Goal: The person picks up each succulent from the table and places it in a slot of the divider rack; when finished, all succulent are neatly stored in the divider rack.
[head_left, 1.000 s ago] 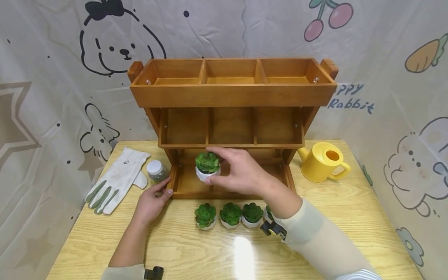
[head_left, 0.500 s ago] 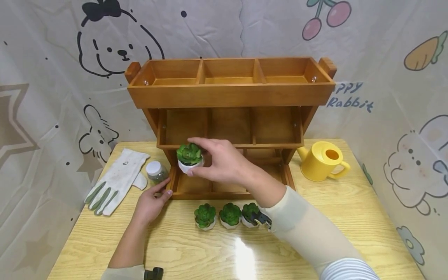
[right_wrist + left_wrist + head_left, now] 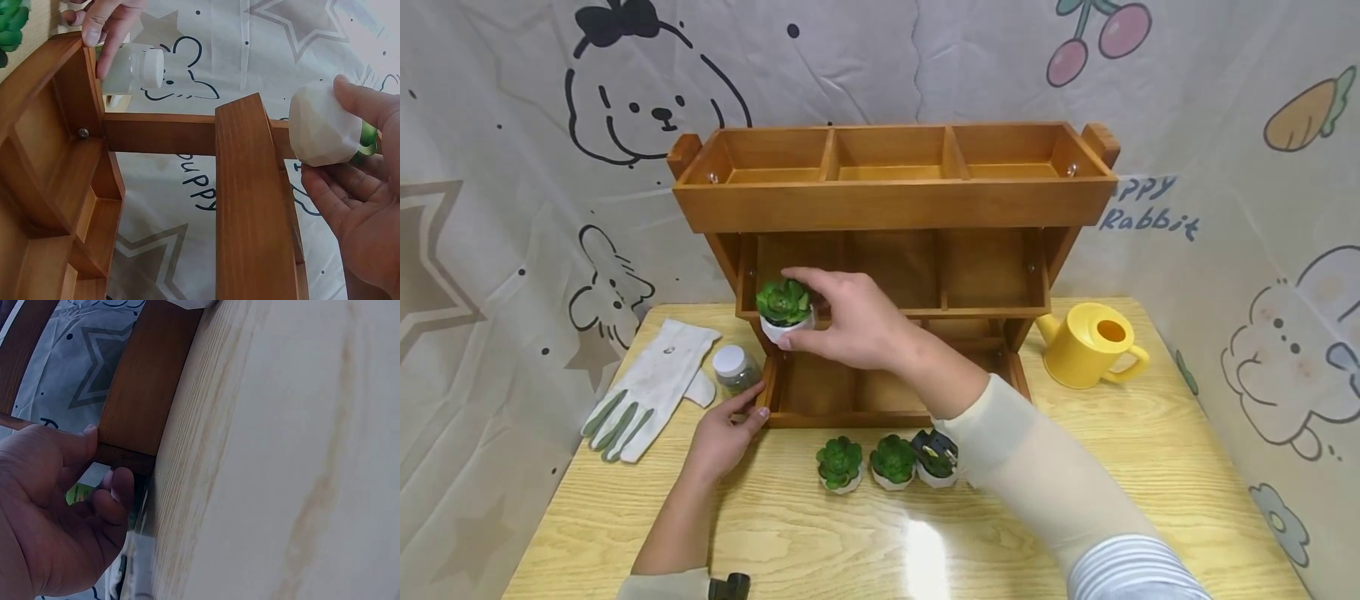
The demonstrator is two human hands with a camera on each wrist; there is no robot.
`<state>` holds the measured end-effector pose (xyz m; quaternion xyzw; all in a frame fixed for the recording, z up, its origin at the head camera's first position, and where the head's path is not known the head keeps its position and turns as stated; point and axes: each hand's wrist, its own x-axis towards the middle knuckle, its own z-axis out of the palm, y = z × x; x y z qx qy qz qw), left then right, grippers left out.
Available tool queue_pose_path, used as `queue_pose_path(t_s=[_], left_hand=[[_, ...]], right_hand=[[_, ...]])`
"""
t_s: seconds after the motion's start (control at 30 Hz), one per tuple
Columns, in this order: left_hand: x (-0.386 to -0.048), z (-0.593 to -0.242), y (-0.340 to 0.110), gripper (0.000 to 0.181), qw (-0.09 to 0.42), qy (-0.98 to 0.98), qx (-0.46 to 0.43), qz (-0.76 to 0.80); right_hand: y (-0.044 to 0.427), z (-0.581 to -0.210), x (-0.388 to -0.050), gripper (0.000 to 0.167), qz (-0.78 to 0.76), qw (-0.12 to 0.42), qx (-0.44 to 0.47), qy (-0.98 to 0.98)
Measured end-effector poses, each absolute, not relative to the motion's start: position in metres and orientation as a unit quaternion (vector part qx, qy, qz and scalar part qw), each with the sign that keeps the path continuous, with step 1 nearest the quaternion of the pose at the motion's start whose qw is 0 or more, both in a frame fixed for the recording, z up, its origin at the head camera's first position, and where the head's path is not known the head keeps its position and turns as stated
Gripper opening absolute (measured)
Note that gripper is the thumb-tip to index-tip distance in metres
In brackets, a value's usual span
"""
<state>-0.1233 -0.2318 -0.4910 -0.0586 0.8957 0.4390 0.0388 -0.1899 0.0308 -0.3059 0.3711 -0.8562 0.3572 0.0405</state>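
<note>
On my head feed, the right hand [image 3: 857, 321] pinches the potted succulent [image 3: 786, 307] between thumb and fingers; the pot lies left of the palm, roughly upright, by the left end of the middle tier [image 3: 970, 312], seemingly just above its near board. My left hand [image 3: 726, 437], farther off, grips the bottom tier [image 3: 820, 420] at its near left corner.
</note>
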Motion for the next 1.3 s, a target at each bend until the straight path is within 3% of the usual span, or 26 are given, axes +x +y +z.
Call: queue_pose_path(t_s=[0.33, 1.3], left_hand=[[-0.123, -0.49, -0.232, 0.048, 0.044, 0.897, -0.058, 0.437], [-0.124, -0.493, -0.233, 0.048, 0.038, 0.897, -0.059, 0.436]], right_hand=[[0.015, -0.297, -0.205, 0.075, 0.333, 0.079, 0.368, -0.864], [-0.023, -0.309, -0.232, 0.081, 0.278, 0.019, 0.3, -0.912]])
